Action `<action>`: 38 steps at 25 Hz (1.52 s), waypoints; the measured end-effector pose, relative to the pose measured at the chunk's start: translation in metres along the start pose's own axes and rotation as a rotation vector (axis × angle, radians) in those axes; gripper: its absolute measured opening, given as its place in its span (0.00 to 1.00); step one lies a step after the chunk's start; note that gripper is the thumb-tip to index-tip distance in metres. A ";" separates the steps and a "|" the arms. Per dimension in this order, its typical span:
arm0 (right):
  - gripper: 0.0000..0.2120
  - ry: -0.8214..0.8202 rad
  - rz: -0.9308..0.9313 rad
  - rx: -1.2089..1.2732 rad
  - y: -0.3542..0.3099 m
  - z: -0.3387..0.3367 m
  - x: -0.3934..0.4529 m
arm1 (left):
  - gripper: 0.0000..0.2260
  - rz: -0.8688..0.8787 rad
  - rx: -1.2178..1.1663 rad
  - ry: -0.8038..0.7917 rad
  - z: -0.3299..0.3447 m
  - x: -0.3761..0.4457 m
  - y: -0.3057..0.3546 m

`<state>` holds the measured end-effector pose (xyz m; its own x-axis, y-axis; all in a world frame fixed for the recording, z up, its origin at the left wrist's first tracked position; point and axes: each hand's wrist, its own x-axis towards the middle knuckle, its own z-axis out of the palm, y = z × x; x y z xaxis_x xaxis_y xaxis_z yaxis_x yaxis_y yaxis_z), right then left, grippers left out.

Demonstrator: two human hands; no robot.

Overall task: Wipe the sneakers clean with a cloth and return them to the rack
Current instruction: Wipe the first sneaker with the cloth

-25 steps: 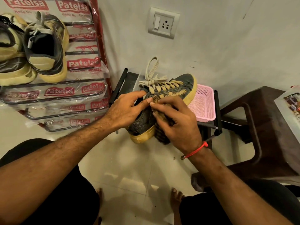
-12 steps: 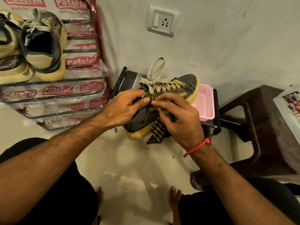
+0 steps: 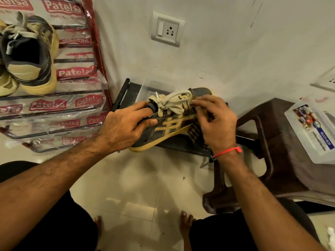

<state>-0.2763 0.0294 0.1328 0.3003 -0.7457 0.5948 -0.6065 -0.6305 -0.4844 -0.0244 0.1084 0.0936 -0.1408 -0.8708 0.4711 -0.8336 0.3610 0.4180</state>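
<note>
Floor (image 3: 137, 182), apparently clear below sneaker (image 3: 163, 127)

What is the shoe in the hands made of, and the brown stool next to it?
The sneaker looks like dark, pebbly leather or fake leather with tan stripes, a yellowish rubbery sole and flat woven laces. The brown stool looks like moulded plastic: smooth, slightly shiny, rounded edges.

The rack (image 3: 94, 42) stands left with a sneaker (image 3: 30, 57) on it; a stool (image 3: 282, 142) sits right, box (image 3: 311, 131) on top.
</note>
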 end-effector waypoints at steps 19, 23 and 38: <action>0.10 0.062 0.083 -0.114 0.036 -0.013 0.013 | 0.20 0.252 0.437 -0.028 -0.011 0.004 0.007; 0.12 0.025 0.094 -0.055 0.024 0.000 0.007 | 0.19 0.129 0.378 0.031 -0.009 0.001 0.000; 0.08 -0.077 0.033 0.285 -0.049 0.060 -0.050 | 0.16 -0.426 -0.139 0.114 -0.002 0.007 -0.001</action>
<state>-0.2175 0.0849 0.0881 0.3459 -0.7738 0.5306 -0.3891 -0.6329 -0.6693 -0.0230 0.1028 0.0981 0.2650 -0.9117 0.3140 -0.7236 0.0272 0.6897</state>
